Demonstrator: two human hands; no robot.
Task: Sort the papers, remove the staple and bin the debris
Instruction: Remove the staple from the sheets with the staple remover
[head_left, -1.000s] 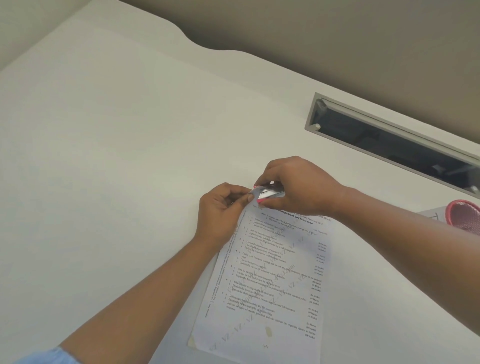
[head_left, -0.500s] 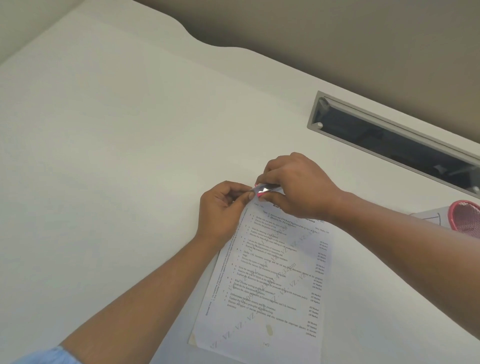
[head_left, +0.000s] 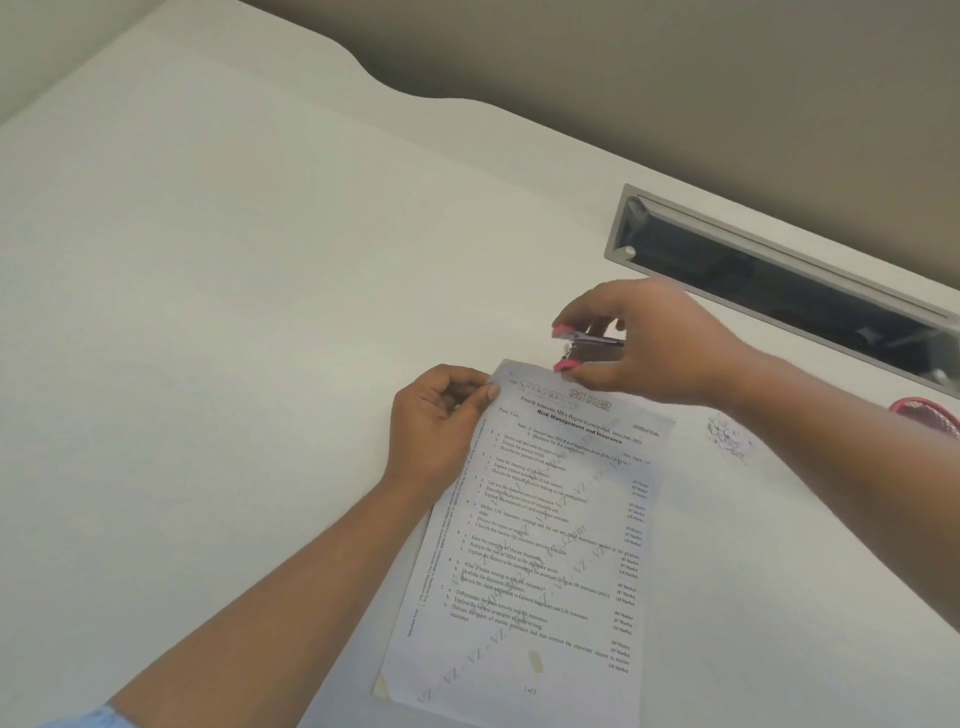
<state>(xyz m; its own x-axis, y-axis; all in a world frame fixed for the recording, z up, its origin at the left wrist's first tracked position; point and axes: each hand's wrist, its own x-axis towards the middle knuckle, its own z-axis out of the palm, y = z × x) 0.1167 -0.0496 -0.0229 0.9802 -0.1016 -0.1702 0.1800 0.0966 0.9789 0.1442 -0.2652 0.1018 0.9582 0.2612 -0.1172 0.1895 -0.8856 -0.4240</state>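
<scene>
Basket (head_left: 927, 415): pink mesh, cut off by the right edge of the frame and partly hidden behind the right forearm; its contents cannot be seen.
Slot (head_left: 779, 244): grey-framed recess sunk into the table at upper right; the inside is dark, with blurred shapes that cannot be made out.
Papers (head_left: 545, 525): printed exam sheet lying flat at lower centre, its heading toward the middle of the frame, its footer reading "1 of 2"; whether more sheets lie under it cannot be told.
Left hand (head_left: 436, 421): fingers curled, thumb and forefinger pinching the upper left corner of the papers.
Right hand (head_left: 654, 348): just above the top edge of the papers, fingers and thumb curled round a small metal tool (head_left: 595, 351); whether the tool touches the sheet cannot be told.
Scraps (head_left: 727, 436): small heap of pale bits on the table, right of the papers, between them and the basket, just below the right forearm.
Table (head_left: 208, 312): white, with a curved far edge at upper left.
Wall (head_left: 623, 78): beige, across the top of the frame.
Sleeve (head_left: 88, 719): light blue, at the lower left corner.
</scene>
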